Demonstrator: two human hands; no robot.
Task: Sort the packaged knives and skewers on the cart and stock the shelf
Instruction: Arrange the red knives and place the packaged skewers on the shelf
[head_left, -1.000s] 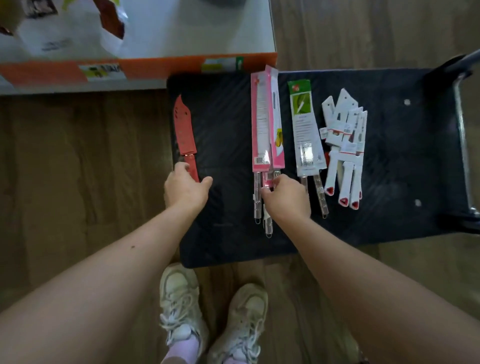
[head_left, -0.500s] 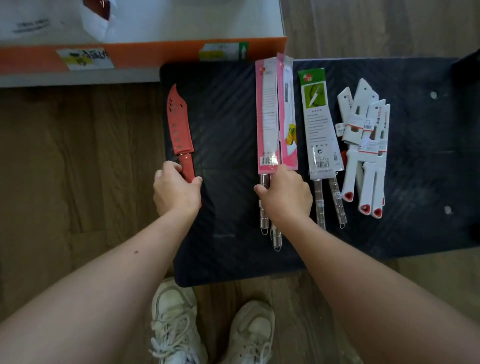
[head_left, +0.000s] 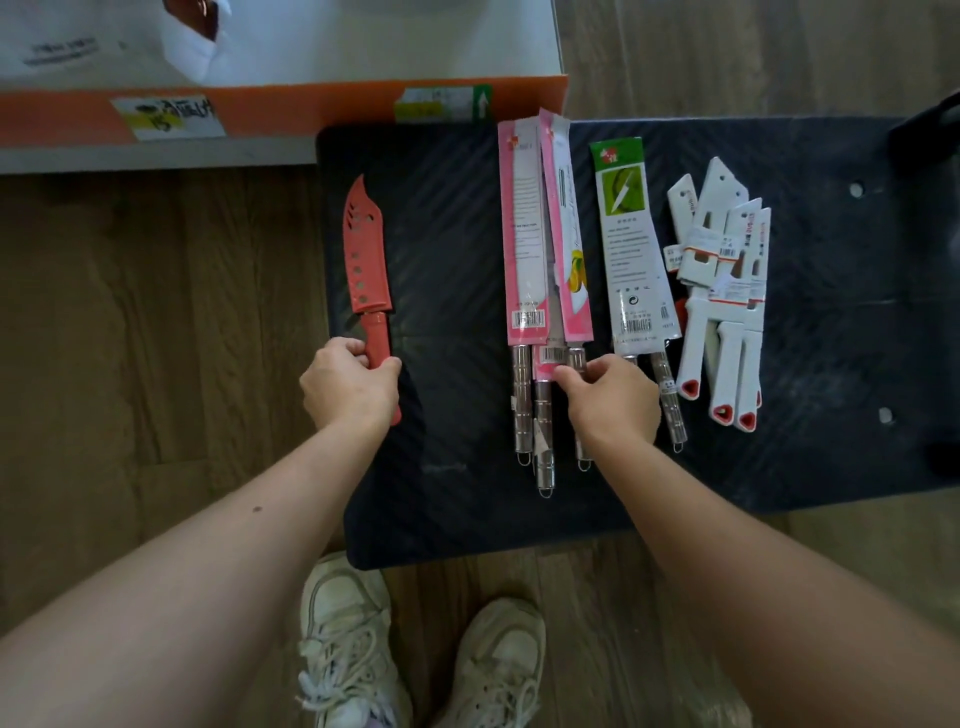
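A red knife in a perforated red sheath lies at the left edge of the black cart deck. My left hand grips its handle. In the middle lie pink-packaged knives with steel handles; my right hand pinches the lower end of these packs by the barcode. To their right lies a green-topped pack with two steel handles. Farther right sit several white-sleeved knives with red-tipped white handles.
A white shelf with an orange front edge and price labels runs along the top left, touching the cart's far corner. The cart handle is at the right. Wooden floor surrounds the cart; my shoes stand at its near edge.
My right hand has slid slightly right on the pink packs and now pinches them near the barcode. My left hand keeps hold of the red knife handle. The view shifted a little.
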